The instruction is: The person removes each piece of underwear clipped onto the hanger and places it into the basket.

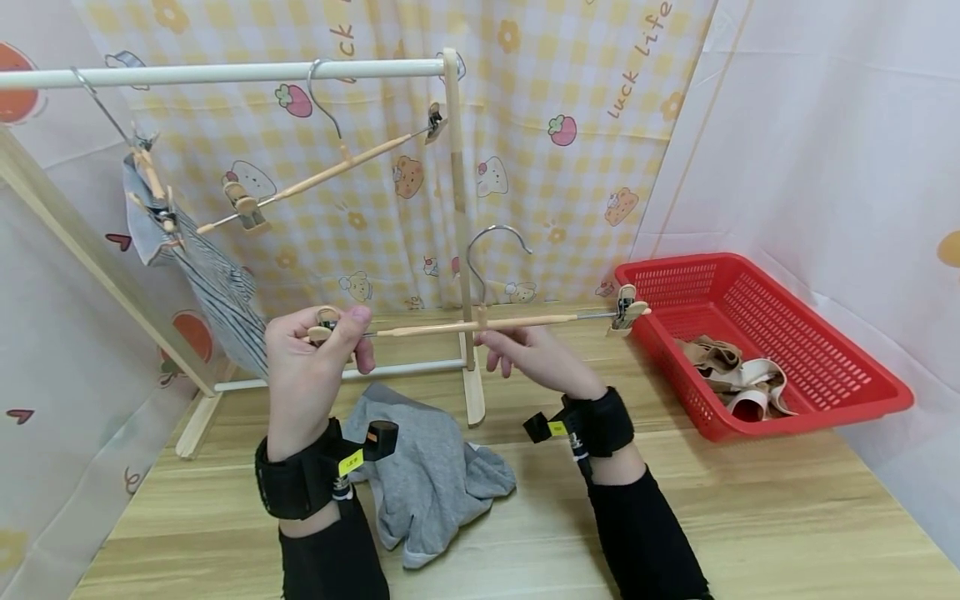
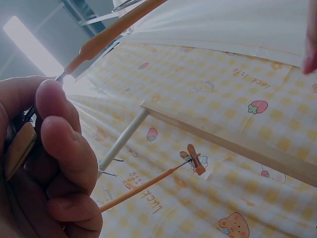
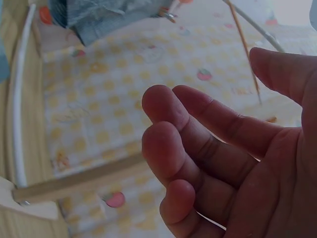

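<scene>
My left hand (image 1: 309, 367) grips the left end of a clip hanger (image 1: 427, 330), its fingers curled about the clip there. The hanger is held level, with its metal hook upward and its right clip (image 1: 624, 310) free. My right hand (image 1: 543, 360) is just below the middle of the bar. In the right wrist view, its loosely bent fingers (image 3: 166, 148) stand apart from the thumb and hold nothing. Whether a fingertip touches the bar cannot be told. A grey garment (image 1: 427, 475) lies crumpled on the table below the hands.
Behind the hands stands a rack with a white rail (image 1: 225, 75). A second clip hanger (image 1: 322, 183) hangs there, and at the left a hanger bears a striped garment (image 1: 217, 283). On the right sits a red basket (image 1: 817, 333) with brown and white cloth items (image 1: 738, 383).
</scene>
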Action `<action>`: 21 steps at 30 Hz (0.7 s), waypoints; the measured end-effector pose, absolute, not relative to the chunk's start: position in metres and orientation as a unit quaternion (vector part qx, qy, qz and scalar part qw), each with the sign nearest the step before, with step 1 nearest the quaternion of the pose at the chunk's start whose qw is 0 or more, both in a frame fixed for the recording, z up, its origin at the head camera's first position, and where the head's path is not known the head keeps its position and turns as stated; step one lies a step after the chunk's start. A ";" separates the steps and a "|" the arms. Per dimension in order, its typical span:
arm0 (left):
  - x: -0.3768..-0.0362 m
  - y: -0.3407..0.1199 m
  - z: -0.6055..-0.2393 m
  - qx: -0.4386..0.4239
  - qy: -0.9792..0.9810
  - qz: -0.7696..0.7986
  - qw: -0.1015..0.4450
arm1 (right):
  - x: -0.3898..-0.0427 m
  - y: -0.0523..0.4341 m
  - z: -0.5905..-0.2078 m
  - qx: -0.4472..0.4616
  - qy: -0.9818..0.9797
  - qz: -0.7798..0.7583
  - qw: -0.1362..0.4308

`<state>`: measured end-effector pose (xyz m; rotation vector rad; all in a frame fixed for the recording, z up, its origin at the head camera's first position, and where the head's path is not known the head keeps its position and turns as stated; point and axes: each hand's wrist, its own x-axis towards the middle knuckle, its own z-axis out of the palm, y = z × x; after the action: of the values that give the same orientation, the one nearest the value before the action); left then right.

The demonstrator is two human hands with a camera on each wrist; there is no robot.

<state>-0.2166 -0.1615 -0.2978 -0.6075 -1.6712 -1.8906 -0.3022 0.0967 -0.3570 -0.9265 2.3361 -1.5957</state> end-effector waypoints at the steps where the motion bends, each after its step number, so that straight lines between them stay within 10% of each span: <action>1: -0.217 -0.161 -0.298 -0.224 -0.621 -0.701 0.269 | -0.302 0.092 -0.360 -0.322 0.777 -0.533 0.089; 21: -0.217 -0.162 -0.299 -0.217 -0.614 -0.711 0.265 | -0.292 0.016 -0.416 -0.368 0.816 -0.387 0.222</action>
<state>-0.2173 -0.1622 -0.2987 -0.5866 -1.6599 -1.9210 -0.2923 0.0160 -0.4162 -1.0156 2.2535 -1.0696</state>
